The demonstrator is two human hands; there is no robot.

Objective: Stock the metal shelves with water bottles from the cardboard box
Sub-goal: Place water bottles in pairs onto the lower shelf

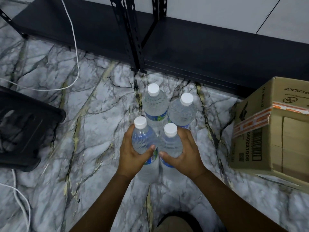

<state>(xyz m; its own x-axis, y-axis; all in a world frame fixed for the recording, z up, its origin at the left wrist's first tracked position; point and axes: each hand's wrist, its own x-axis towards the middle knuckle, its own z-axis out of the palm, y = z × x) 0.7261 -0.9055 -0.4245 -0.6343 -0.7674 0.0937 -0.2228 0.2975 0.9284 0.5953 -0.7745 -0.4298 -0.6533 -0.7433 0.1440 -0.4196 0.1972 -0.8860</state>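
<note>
Four water bottles upright on marble floor, clustered between shelf (200,52) and cardboard box (275,128). Left hand (132,153) grip wrapped round near-left bottle (143,139), right hand (185,153) round near-right bottle (172,141). Lift straight up, keep vertical, clear rear pair (156,104).

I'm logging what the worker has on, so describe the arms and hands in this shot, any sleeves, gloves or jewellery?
Both forearms are bare, with no sleeves in view. The left hand and right hand wear no gloves, and no rings, watch or wristband show on them.
</note>
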